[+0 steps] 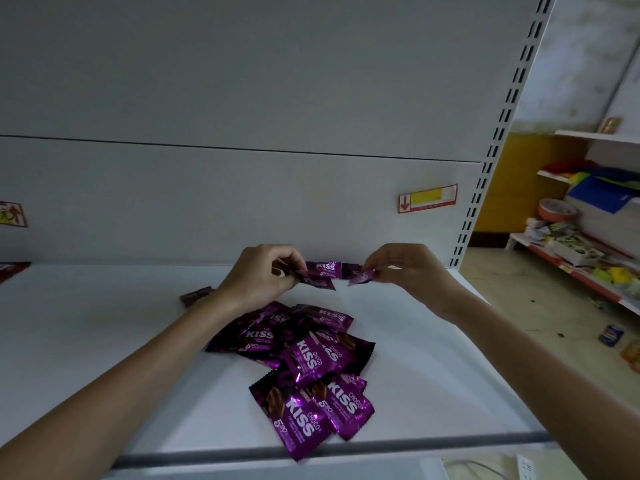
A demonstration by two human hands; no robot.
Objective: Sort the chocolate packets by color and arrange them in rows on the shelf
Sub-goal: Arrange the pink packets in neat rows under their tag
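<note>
Forearms extended over the shelf (104,341), my left hand (258,271) pinching one packet (320,270), my right hand (405,268) pinching a second packet (362,276), both raised beyond the pile (304,355).

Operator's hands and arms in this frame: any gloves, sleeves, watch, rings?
No gloves on the left hand or the right hand. The left forearm and right forearm are bare right to the frame edge, with no sleeve in view. No watch, bracelet or ring shows on the visible sides.
</note>
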